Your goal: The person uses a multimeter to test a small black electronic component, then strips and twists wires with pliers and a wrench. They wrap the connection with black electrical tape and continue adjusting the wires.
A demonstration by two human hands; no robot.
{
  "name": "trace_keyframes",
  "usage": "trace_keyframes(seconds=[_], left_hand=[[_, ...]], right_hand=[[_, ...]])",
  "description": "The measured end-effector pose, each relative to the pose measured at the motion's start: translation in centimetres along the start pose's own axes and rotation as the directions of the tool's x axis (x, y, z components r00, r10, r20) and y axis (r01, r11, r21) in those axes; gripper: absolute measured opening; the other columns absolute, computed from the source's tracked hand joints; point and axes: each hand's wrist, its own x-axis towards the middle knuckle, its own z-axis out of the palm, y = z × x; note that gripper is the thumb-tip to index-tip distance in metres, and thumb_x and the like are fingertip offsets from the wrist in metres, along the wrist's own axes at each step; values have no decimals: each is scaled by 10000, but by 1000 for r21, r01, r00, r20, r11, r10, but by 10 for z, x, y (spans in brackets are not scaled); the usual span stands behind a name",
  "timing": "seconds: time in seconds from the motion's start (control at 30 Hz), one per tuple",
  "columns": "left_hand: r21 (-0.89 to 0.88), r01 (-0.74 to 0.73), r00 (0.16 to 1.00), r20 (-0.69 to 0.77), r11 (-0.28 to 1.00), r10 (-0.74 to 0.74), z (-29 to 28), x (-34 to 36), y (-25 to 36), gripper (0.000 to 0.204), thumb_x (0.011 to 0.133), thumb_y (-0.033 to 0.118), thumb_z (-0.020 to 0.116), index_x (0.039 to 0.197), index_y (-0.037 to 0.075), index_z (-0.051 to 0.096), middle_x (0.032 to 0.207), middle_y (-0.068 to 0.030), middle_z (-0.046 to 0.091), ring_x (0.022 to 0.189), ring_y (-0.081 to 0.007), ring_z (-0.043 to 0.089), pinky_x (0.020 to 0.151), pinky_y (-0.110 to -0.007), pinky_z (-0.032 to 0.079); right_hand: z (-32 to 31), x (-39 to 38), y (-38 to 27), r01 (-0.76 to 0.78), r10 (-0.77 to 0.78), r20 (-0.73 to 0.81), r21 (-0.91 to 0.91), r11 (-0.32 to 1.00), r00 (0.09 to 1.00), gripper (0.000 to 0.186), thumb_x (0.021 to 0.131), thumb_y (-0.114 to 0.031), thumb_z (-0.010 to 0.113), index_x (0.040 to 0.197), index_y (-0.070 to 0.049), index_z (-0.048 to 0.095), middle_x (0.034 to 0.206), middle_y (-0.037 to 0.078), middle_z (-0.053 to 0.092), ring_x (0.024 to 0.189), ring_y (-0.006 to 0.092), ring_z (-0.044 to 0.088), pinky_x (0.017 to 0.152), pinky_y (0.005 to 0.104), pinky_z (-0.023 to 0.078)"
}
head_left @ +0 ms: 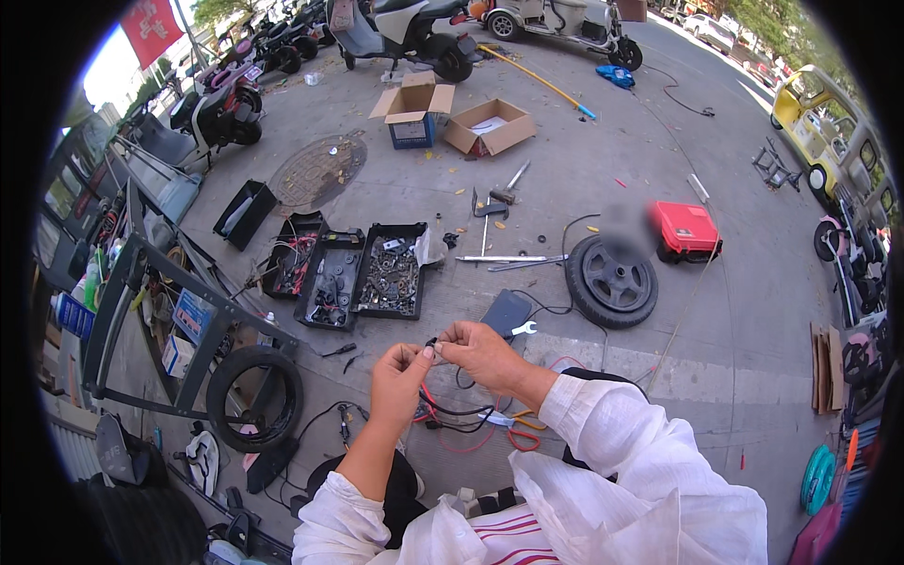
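Note:
My left hand (399, 375) and my right hand (482, 354) meet in front of me, fingertips pinched together. Between them is a small black cable end (431, 344), partly hidden by the fingers. Black and red cables (454, 411) hang below the hands. Orange-handled pliers (524, 431) lie on the ground under my right forearm. Just beyond my right hand are a dark flat box (506, 313) and a wrench with a pale open jaw (524, 329).
Black trays of screws and small parts (392, 273) stand ahead on the left. A wheel with tyre (612, 281) and a red case (686, 229) lie to the right. A bare tyre (254, 399) leans against a metal frame (155, 330) at left. Cardboard boxes (490, 127) stand farther off.

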Motion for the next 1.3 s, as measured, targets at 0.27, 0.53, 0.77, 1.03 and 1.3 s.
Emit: trace_keyframes(seconds=[0.27,0.53,0.77,1.03,1.3], left_hand=[[67,-70,996,-49,995,74,8,-8,10,46,874,13,593,916,31,584,798,-16,599,678,-51,525,599,-193,404],[717,-467,798,90,517,596,14,-18,11,120,803,-3,632,923,5,627,816,-130,648,696,-236,636,631,-315,502],[798,-429,795,110,424,597,11,-17,8,108,808,15,638,913,10,609,817,-153,639,719,-307,633,641,-365,500],[814,-398,823,114,423,556,15,-18,14,107,824,23,621,926,8,592,821,-163,624,751,-344,615,658,-405,487],[846,-436,796,204,306,570,11,-16,14,102,815,40,629,909,0,629,843,-171,625,794,-367,603,688,-426,480]], right_hand=[[5,-10,-12,2,-1,40,-14,1000,999,182,874,-152,630,939,14,596,830,5,581,737,65,498,638,237,423],[7,-8,2,34,-35,-20,-61,998,999,160,859,-140,627,894,13,599,800,9,584,721,73,498,616,250,423],[11,-8,-1,24,-28,-47,-91,996,999,170,858,-149,624,877,18,601,775,15,585,700,75,493,595,259,418],[8,-6,1,83,-95,-46,-206,975,994,213,842,-162,634,896,42,605,804,71,629,727,120,563,630,289,475],[9,-5,6,49,-53,-44,-84,995,998,189,837,-134,649,898,38,600,808,75,633,735,113,570,638,290,481]])
